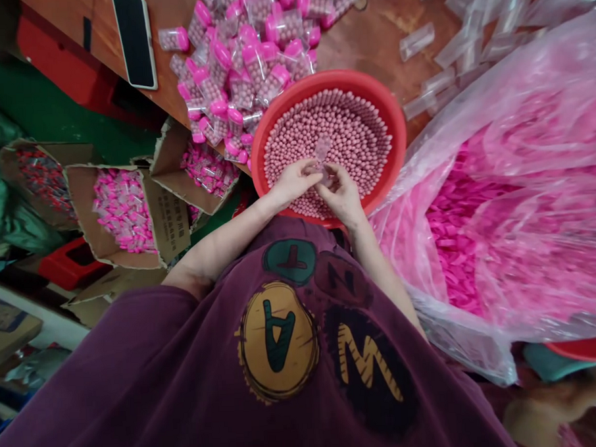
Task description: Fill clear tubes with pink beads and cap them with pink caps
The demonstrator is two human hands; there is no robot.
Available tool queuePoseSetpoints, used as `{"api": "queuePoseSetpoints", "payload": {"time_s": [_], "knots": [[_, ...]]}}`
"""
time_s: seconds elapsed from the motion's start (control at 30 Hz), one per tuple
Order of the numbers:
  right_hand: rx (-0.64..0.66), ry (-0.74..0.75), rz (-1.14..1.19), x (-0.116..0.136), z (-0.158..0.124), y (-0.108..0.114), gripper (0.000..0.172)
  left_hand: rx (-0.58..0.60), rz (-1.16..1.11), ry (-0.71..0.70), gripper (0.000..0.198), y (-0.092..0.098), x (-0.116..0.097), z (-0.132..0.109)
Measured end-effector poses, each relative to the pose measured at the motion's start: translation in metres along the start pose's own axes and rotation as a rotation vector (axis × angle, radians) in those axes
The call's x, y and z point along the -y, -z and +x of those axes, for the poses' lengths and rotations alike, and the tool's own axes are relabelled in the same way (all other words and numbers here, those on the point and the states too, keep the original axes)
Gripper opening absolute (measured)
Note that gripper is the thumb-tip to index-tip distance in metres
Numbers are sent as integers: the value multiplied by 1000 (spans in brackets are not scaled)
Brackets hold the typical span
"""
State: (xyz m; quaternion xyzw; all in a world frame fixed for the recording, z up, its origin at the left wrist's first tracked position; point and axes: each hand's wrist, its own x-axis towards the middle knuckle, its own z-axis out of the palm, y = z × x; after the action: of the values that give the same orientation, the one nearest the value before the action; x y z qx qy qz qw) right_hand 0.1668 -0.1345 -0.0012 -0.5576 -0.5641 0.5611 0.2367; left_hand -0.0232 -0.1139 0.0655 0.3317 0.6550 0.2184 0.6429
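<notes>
A red plastic basin (395, 124) sits in front of me, filled with small pink beads (343, 126). Both my hands are over its near side. My left hand (293, 182) and my right hand (342, 194) are pinched together on a small clear plastic vial (322, 150) held just above the beads. The vial points away from me. Whether it has beads inside is hard to tell.
Filled vials with pink caps (244, 61) are heaped beyond the basin. Empty clear vials (448, 39) lie at the upper right. A big clear bag of pink caps (480, 229) fills the right. A phone (134, 39) lies upper left. Open cartons (124, 214) of filled vials stand on the left.
</notes>
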Motion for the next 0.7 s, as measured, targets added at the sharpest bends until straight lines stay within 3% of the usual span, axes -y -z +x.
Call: {"api": "queuePoseSetpoints", "payload": {"time_s": [0.13,0.23,0.33,0.53,0.7], "knots": [[-74,34,58,1,-8,4,66,30,-210,65,32,-5,-6,3],[-125,-27,117,-1,-9,4,73,74,-276,120,41,-7,1,4],[-141,-81,247,-4,-10,-1,77,159,-313,43,50,-6,14,9],[-121,-107,512,1,-17,-9,74,117,65,-234,49,-4,19,25],[-67,-124,207,4,-20,-9,69,74,387,-216,46,-5,2,19]]}}
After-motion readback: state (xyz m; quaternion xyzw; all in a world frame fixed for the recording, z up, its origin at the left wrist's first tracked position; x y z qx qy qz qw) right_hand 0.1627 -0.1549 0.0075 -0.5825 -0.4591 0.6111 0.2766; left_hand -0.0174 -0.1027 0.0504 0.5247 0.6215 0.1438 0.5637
